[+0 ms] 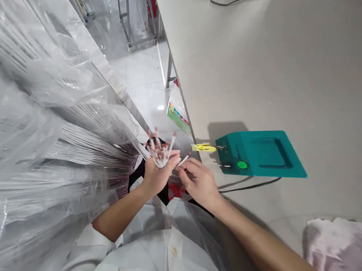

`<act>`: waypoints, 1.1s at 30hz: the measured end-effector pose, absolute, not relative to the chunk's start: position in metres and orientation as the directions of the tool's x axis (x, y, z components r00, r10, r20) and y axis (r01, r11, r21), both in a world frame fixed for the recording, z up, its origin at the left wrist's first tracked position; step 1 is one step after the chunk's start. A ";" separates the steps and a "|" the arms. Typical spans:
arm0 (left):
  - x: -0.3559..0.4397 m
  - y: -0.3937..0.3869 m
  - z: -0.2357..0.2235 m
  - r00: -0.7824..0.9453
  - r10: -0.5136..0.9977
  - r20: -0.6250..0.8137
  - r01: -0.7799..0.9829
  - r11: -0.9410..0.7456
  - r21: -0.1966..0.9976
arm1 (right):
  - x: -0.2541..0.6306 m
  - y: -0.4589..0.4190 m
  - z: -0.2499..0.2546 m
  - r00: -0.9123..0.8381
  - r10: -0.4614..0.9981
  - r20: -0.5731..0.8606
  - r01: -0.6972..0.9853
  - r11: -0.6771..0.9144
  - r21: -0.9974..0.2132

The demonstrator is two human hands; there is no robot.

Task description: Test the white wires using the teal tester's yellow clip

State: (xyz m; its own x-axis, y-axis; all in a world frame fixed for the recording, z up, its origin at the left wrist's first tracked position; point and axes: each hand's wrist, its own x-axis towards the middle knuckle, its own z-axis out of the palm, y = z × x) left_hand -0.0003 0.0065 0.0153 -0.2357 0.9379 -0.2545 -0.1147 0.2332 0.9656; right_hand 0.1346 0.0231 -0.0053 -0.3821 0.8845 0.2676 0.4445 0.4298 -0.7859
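My left hand is closed around a bundle of thin white wires with reddish-brown ends, which fan upward out of the fist. Close beside it, my right hand has its thumb and fingers pinched together at a single white wire that stands apart from the bundle. Its tip is reddish-brown too. The exact contact at the right fingertips is partly hidden. To the right, a teal box with a round green button sits on the table; a yellow clip sticks out from its left side, above a small metal prong.
Long white wire bundles in clear plastic hang along my left. A grey table fills the right, with a black cable from the box and a pinkish-white cloth. A printed carton stands below the table edge; a wheeled metal rack stands beyond.
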 end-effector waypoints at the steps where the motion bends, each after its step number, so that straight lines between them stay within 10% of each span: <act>1: 0.002 0.006 0.017 -0.198 0.948 -0.248 -0.097 0.233 0.968 | 0.133 0.021 -0.007 -0.396 0.874 0.281 0.433 0.448 -0.782; 18: 0.005 0.007 0.016 -0.188 0.975 -0.122 0.100 0.142 0.985 | 0.148 0.035 0.010 -0.317 0.943 0.101 0.089 0.136 -0.987; 24: -0.005 0.006 0.012 -0.021 0.984 -0.176 0.176 0.177 0.968 | 0.160 0.047 0.017 -0.486 0.849 0.207 0.214 0.345 -0.914; 28: -0.014 0.008 0.014 0.185 0.960 -0.212 0.217 0.171 0.961 | 0.170 0.055 0.028 -0.684 0.630 0.368 0.295 0.700 -0.650; 33: -0.017 0.012 0.017 0.239 0.911 -0.337 0.142 0.310 0.940 | 0.169 0.052 0.032 -0.770 0.270 0.578 0.333 0.943 0.002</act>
